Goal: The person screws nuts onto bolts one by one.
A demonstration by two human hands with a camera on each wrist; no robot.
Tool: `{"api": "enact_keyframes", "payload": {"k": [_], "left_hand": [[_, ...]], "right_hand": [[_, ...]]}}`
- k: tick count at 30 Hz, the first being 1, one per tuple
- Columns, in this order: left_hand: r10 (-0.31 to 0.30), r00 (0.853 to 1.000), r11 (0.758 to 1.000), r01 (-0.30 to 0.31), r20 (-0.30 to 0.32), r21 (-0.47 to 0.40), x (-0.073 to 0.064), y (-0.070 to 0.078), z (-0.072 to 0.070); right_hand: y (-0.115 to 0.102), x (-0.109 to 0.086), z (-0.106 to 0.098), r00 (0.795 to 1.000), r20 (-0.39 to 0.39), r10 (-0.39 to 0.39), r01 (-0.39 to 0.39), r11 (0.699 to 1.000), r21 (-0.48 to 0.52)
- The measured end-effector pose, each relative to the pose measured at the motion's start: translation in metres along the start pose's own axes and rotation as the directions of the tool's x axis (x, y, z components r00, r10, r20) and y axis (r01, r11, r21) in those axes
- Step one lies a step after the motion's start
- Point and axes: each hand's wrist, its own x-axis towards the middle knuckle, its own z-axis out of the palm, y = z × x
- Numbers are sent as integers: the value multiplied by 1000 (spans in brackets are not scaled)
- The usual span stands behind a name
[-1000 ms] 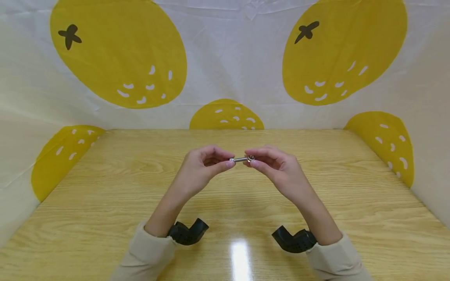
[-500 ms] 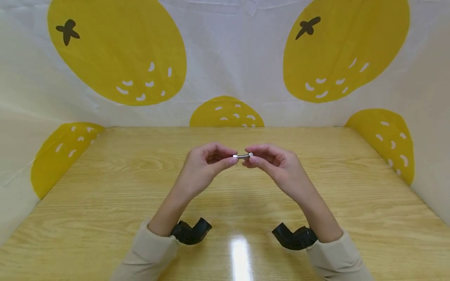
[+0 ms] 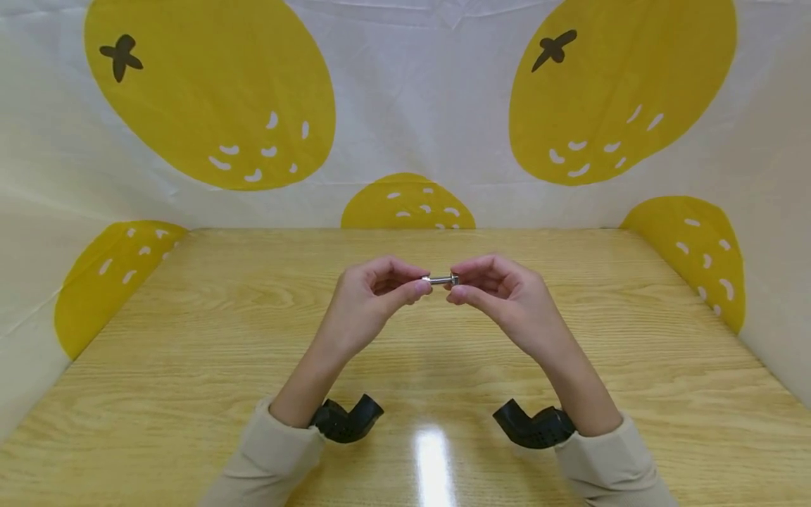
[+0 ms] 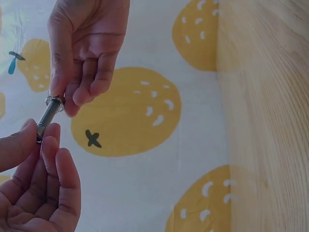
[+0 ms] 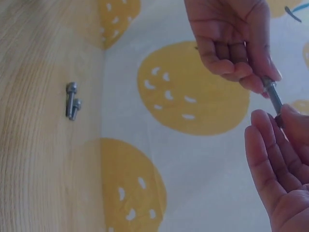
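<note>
A silver bolt [image 3: 439, 280] is held level in front of me in the head view. My left hand [image 3: 370, 303] pinches its head end between thumb and fingertips. At the other end sits a metal nut [image 3: 455, 280], with the thumb and index finger of my right hand [image 3: 507, 299] on either side of it. The left wrist view shows the threaded bolt [image 4: 47, 117] between both hands, the nut [image 4: 54, 103] around its far end. Fingers partly hide the bolt's head. How far the nut is threaded on, I cannot tell.
Two more metal bolts [image 5: 71, 99] lie close together on the wooden table [image 5: 43, 169] in the right wrist view. A white cloth with yellow fruit prints [image 3: 421, 105] encloses the back and sides. Black wrist mounts [image 3: 347, 420] sit at both cuffs.
The nut has turned from showing its hole to lying in line with the bolt. The bolt and left hand shifted slightly right. The right fingers moved a little on the nut.
</note>
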Motion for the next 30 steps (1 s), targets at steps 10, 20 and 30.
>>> {"api": "enact_keyframes", "payload": {"k": [10,20,30], "left_hand": [[-11,1000,999,11,-5,-42,1,3,2],[32,999,998,-33,-30,-49,-1,3,6],[27,999,997,-29,-37,-65,-1,3,10]], "right_hand": [[1,0,-1,997,-20,-78,78,997,-1],[2,2,2,999,-21,-49,49,999,-6],[-1,3,9,995,-41,89,-95,974,-207]]}}
